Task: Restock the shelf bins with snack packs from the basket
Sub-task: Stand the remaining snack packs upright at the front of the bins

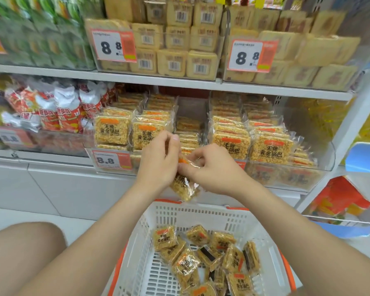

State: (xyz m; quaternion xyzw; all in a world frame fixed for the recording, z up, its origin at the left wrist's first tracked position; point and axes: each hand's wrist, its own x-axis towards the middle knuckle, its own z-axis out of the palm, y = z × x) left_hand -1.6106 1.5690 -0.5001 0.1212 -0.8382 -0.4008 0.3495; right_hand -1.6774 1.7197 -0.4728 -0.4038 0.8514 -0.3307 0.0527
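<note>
Fingers (173, 144) of left hand (158, 162) and right hand (214, 169) pinch snack pack (185, 188) upright, long axis near-vertical.

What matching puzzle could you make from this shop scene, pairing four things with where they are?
Things:
1. held snack pack
2. basket
3. red-and-white bags
4. pale barcoded packs

Places:
A. upper shelf
B. gripped between the left hand and right hand
C. left on the middle shelf
D. below the hands

Pairs: 1-B, 2-D, 3-C, 4-A.
</note>
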